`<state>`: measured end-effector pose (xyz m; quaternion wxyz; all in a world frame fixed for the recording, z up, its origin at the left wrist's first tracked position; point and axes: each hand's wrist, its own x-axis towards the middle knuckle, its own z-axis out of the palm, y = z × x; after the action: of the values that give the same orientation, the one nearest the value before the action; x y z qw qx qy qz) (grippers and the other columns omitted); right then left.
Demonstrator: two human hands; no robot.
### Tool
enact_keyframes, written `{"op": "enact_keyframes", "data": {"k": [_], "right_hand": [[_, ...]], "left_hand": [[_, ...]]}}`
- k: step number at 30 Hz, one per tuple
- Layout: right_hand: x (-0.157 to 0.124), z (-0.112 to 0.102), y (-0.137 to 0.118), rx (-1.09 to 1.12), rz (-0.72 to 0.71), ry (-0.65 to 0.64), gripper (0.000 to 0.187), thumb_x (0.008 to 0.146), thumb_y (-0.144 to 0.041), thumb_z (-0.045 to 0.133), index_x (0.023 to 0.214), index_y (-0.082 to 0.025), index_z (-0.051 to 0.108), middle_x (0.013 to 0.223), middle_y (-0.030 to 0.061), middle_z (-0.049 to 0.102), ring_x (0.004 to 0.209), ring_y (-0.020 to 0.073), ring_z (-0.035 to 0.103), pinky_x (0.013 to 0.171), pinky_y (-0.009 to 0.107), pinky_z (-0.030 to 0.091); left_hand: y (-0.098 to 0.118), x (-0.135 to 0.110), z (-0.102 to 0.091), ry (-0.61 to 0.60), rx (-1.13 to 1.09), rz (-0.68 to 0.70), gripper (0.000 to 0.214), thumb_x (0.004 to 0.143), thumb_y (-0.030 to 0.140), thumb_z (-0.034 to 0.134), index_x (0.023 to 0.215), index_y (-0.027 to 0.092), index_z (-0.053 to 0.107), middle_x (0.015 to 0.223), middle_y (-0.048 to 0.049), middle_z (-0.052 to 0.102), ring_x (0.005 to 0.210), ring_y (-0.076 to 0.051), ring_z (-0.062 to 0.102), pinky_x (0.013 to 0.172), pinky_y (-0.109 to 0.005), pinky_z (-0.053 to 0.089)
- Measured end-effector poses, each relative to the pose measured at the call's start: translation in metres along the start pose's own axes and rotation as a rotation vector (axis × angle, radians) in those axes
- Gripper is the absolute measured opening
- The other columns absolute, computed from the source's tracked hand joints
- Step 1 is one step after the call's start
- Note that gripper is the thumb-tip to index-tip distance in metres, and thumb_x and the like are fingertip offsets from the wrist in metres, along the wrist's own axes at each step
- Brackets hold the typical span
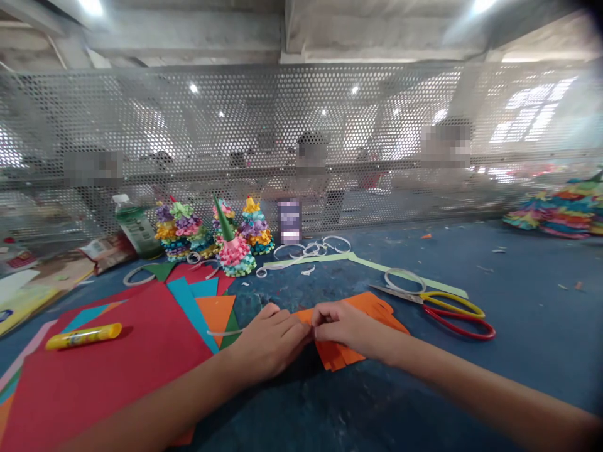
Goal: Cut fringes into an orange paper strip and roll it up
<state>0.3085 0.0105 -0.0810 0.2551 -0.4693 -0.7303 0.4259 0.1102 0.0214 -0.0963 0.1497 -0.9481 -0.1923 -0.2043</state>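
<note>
A strip of orange paper [336,356] with fringe-like cuts along its edges lies on the blue table in front of me. My left hand [276,339] is closed on its left end, fingers bent over the paper. Right beside it, my right hand [342,323] pinches the same paper, thumb and fingertips together; the exact grip is hidden by the knuckles. Scissors [440,301] with one yellow and one red handle rest to the right, blades parted. A yellow glue stick [83,336] lies on red paper [122,370] at the left.
Several small fringed paper trees [235,254] stand towards the back, near a bottle [136,226] and a phone [289,221]. White paper curls [311,250] and a pale green strip [400,271] lie beyond my hands. A perforated metal screen [264,125] borders the table; people sit behind it.
</note>
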Motion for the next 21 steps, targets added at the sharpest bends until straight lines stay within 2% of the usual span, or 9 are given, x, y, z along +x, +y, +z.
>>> {"op": "enact_keyframes", "data": {"k": [6, 14, 18, 21], "right_hand": [[-0.0077, 0.0006, -0.0030, -0.101, -0.064, 0.068, 0.005, 0.073, -0.015, 0.053, 0.072, -0.020, 0.053, 0.061, -0.0042, 0.052, 0.058, 0.0109, 0.047, 0.053, 0.021, 0.034], [0.0002, 0.0021, -0.0044, -0.051, 0.021, -0.012, 0.012, 0.069, -0.008, 0.048, 0.067, -0.020, 0.050, 0.055, -0.0060, 0.045, 0.050, 0.0091, 0.042, 0.048, 0.019, 0.036], [-0.0037, 0.0004, -0.0059, -0.092, -0.045, 0.022, 0.007, 0.074, -0.013, 0.052, 0.073, -0.019, 0.052, 0.063, -0.0040, 0.051, 0.058, 0.0102, 0.047, 0.054, 0.020, 0.037], [-0.0084, -0.0022, -0.0085, -0.313, -0.158, 0.065, 0.005, 0.080, -0.019, 0.051, 0.079, -0.019, 0.056, 0.069, -0.0013, 0.058, 0.062, 0.0125, 0.050, 0.057, 0.023, 0.037]], "left_hand": [[-0.0031, -0.0011, 0.0056, 0.030, -0.014, -0.027, 0.012, 0.095, 0.022, 0.040, 0.088, 0.018, 0.049, 0.075, 0.0012, 0.060, 0.066, -0.015, 0.050, 0.067, -0.032, 0.028], [-0.0009, -0.0002, 0.0017, 0.029, 0.001, 0.020, 0.017, 0.095, 0.022, 0.038, 0.084, 0.018, 0.050, 0.070, 0.0017, 0.059, 0.062, -0.014, 0.049, 0.063, -0.032, 0.027], [-0.0038, -0.0027, 0.0078, 0.032, -0.026, -0.024, 0.015, 0.095, 0.021, 0.038, 0.084, 0.019, 0.049, 0.071, 0.0015, 0.059, 0.064, -0.014, 0.051, 0.064, -0.032, 0.028], [-0.0063, -0.0034, 0.0109, 0.025, -0.042, -0.056, 0.014, 0.094, 0.022, 0.039, 0.086, 0.019, 0.049, 0.073, 0.0011, 0.059, 0.066, -0.014, 0.052, 0.065, -0.032, 0.030]]}}
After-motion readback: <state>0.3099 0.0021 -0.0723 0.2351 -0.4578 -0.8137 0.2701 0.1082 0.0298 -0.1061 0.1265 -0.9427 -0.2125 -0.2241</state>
